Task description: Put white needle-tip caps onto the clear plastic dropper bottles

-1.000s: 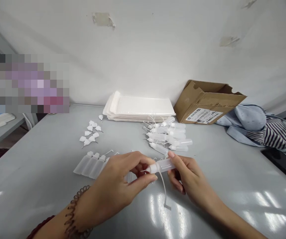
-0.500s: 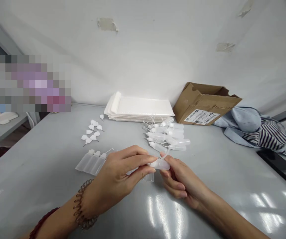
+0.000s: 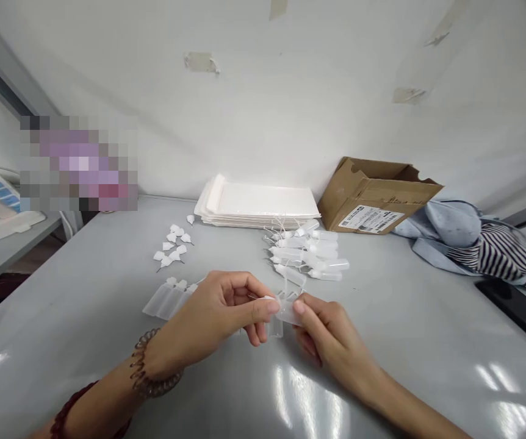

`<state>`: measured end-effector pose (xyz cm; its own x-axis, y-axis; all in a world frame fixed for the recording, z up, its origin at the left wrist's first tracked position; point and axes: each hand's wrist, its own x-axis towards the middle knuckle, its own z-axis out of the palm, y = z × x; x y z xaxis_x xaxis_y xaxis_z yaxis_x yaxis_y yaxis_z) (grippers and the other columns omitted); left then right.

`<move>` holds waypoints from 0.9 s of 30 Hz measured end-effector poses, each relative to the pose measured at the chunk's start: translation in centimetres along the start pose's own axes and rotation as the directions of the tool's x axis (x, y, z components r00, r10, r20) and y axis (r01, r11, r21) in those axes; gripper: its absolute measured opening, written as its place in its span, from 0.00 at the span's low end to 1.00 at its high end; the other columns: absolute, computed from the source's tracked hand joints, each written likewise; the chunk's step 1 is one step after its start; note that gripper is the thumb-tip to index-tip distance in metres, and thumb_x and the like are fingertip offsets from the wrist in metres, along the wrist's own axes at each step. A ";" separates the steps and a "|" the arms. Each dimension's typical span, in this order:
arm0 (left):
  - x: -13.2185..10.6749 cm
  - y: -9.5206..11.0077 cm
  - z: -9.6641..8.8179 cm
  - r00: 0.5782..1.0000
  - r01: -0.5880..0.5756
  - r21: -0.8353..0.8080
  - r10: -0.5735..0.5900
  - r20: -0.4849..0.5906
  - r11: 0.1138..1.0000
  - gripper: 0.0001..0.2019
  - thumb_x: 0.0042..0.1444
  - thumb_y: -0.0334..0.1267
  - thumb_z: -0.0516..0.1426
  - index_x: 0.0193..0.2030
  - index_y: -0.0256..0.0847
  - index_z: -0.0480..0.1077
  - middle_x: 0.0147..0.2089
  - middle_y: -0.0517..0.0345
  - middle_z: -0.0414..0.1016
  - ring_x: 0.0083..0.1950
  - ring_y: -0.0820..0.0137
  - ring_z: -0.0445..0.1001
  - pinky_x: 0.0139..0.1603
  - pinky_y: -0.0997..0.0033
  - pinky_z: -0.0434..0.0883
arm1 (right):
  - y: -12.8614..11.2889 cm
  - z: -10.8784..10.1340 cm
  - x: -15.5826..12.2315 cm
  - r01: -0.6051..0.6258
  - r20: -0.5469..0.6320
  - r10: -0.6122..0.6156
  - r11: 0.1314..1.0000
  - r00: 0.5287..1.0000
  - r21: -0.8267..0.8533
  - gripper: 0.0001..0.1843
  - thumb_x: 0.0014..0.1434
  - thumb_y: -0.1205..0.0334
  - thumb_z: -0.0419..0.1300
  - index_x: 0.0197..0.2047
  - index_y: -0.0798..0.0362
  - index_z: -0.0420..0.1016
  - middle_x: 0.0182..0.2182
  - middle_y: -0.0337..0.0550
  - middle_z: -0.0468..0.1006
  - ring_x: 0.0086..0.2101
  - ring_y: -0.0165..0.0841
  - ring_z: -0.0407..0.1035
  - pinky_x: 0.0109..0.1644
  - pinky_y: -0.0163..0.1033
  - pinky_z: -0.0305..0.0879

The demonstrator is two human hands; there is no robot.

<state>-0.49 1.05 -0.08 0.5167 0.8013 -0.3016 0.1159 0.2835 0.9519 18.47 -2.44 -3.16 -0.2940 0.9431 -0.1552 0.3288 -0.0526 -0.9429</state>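
Between my hands is a small translucent squeeze bottle (image 3: pixel 287 311) with a white needle-tip cap. My left hand (image 3: pixel 226 311) pinches its cap end between thumb and forefinger, a thin needle showing past the fingers. Around the bottle's body, my right hand (image 3: pixel 331 332) is closed, thumb on top. Another clear bottle (image 3: pixel 276 328) lies on the table just below, partly hidden by my fingers. Left of my left hand, several bottles (image 3: pixel 165 302) lie in a row, partly covered by it. Farther back is a heap of capped bottles (image 3: pixel 306 253) with fine needle tips.
Several loose white needle caps (image 3: pixel 174 244) are scattered at the left. A stack of white padded envelopes (image 3: pixel 263 201) rests against the wall, beside an open cardboard box (image 3: pixel 377 195). Striped cloth (image 3: pixel 496 250) and a black phone-like object (image 3: pixel 514 311) lie at the right edge.
My left fingers have shifted to a thumb-and-forefinger pinch on the cap end. My right thumb has come over the bottle's body. The view has tilted slightly.
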 end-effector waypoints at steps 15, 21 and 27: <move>-0.5 -0.2 0.1 0.983 -0.182 0.165 0.183 0.006 0.969 0.03 0.55 0.33 0.59 0.34 0.37 0.73 0.24 0.62 0.72 0.26 0.75 0.72 0.29 0.76 0.71 | 0.2 -0.3 0.1 -0.240 0.454 0.037 0.886 0.890 0.398 0.23 0.64 0.43 0.45 0.27 0.52 0.58 0.14 0.26 0.48 0.14 0.21 0.42 0.17 0.28 0.41; -0.5 -0.1 -0.6 0.899 -0.434 0.317 0.426 0.100 0.843 0.08 0.54 0.26 0.58 0.38 0.39 0.75 0.35 0.59 0.75 0.35 0.73 0.72 0.37 0.75 0.72 | 1.0 -0.7 0.6 -0.728 0.792 0.056 0.440 0.607 0.527 0.26 0.57 0.36 0.52 0.25 0.52 0.57 0.11 0.23 0.48 0.10 0.18 0.36 0.11 0.24 0.36; -0.6 0.0 -0.5 0.945 -0.325 0.137 0.316 0.079 0.936 0.07 0.51 0.28 0.61 0.38 0.40 0.76 0.39 0.57 0.75 0.39 0.72 0.73 0.38 0.75 0.73 | 0.8 -0.3 0.3 -0.584 0.676 0.008 0.510 0.737 0.631 0.24 0.60 0.40 0.51 0.26 0.53 0.59 0.13 0.24 0.47 0.11 0.18 0.39 0.13 0.25 0.35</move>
<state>-1.23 0.87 0.04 0.5922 0.8055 0.0202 0.0573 -0.0671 0.9961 18.92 -2.11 -3.92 -0.8206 0.4732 -0.3205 -0.2273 -0.7848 -0.5766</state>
